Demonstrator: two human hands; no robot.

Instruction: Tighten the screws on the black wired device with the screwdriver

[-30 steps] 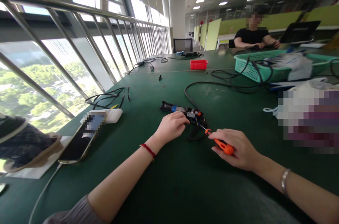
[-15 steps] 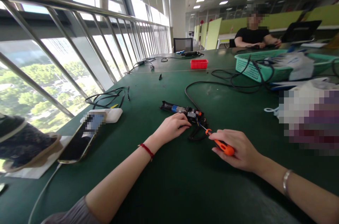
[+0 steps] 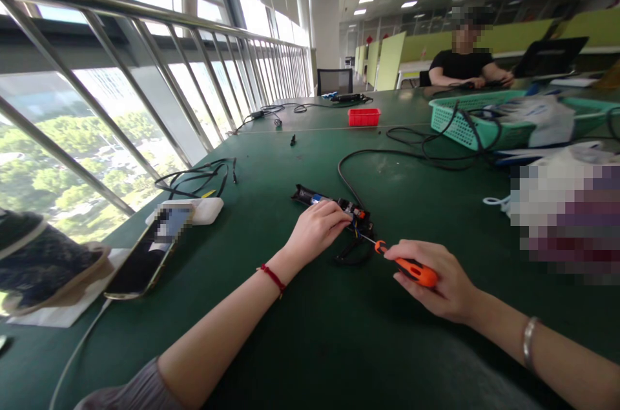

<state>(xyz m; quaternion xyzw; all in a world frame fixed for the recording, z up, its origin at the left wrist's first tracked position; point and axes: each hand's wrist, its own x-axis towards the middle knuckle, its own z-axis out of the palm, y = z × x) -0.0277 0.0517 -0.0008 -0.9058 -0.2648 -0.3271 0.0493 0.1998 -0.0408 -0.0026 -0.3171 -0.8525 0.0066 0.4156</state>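
A small black device (image 3: 310,196) with exposed coloured wires and a black cable lies on the green table (image 3: 339,332). My left hand (image 3: 317,229) rests on its middle, fingers curled over it and pinning it down. My right hand (image 3: 438,281) is closed around an orange-handled screwdriver (image 3: 409,268), whose thin metal tip points left into the wiring near my left fingertips.
A phone (image 3: 150,252) and a white box (image 3: 203,210) lie at the left by black cables (image 3: 194,177). A red tray (image 3: 363,117) and a teal basket (image 3: 484,119) stand farther back. Another person sits at the far desk. A window railing runs along the left.
My left hand has slid up over the device and turned it slightly. My right hand with the screwdriver has drifted a little right and down.
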